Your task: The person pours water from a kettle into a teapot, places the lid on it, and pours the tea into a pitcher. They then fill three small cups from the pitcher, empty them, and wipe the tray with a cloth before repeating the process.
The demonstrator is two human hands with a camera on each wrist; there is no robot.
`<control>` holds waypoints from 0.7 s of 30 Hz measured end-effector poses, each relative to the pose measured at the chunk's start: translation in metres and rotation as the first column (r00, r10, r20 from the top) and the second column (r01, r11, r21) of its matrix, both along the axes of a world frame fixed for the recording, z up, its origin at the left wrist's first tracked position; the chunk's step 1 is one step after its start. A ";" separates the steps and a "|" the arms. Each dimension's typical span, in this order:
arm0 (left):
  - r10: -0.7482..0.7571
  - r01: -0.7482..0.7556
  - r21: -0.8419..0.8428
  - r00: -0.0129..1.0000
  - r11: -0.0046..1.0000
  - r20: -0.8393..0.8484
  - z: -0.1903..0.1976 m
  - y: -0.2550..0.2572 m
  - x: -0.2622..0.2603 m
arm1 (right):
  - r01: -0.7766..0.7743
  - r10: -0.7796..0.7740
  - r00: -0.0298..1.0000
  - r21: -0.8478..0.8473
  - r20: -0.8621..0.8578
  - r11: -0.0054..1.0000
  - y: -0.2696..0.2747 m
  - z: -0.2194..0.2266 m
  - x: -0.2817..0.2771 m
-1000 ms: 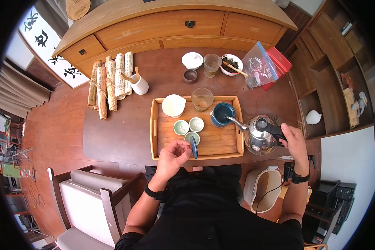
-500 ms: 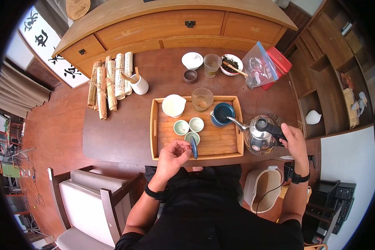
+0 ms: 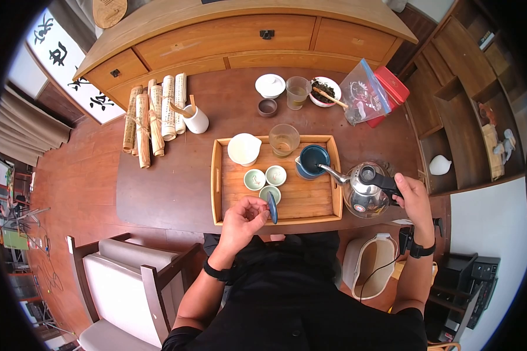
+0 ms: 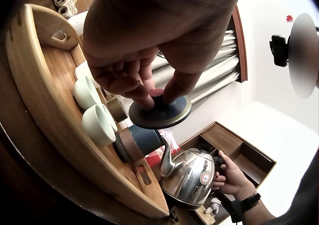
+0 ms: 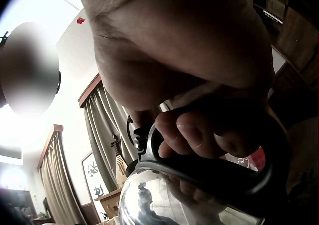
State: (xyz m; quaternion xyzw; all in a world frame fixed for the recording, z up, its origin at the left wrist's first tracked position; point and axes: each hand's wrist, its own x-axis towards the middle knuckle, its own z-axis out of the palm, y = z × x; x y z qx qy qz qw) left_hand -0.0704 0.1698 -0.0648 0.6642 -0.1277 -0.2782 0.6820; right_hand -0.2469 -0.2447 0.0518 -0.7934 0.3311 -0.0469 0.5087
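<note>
The left hand (image 3: 240,225) pinches a round dark blue lid (image 3: 273,207) by its small knob, over the tray's near edge beside a pale green cup (image 3: 270,194). In the left wrist view the lid (image 4: 160,116) hangs below thumb and fingers. The right hand (image 3: 414,202) grips the black handle of a silver kettle (image 3: 364,190); the right wrist view shows its fingers curled through the handle (image 5: 214,172). The kettle's spout reaches over the rim of a dark blue cup (image 3: 313,158) on the wooden tray (image 3: 216,184). Whether water flows, I cannot tell.
On the tray also stand a white pitcher (image 3: 243,149), a glass (image 3: 284,139) and two more green cups. Behind it are a white lidded bowl (image 3: 270,85), a small brown cup (image 3: 267,106), another glass and a bowl of leaves (image 3: 325,91). Rolled scrolls (image 3: 143,128) lie left.
</note>
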 end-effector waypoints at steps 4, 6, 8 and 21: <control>-0.012 0.012 0.011 1.000 1.000 -0.022 0.003 0.001 0.000 | 0.002 -0.002 1.000 -0.002 -0.001 1.000 -0.001 0.000 0.000; -0.022 0.023 0.026 0.999 0.999 -0.037 0.003 0.002 0.000 | -0.001 0.001 1.000 0.001 -0.009 1.000 -0.001 0.001 0.000; -0.026 0.026 0.011 0.999 1.000 -0.036 0.002 0.002 0.000 | -0.003 0.003 1.000 0.002 -0.009 1.000 -0.002 0.000 0.000; -0.004 0.003 -0.020 1.000 1.000 -0.021 0.000 0.002 0.000 | -0.040 0.040 0.999 -0.023 -0.010 0.999 -0.004 0.001 0.000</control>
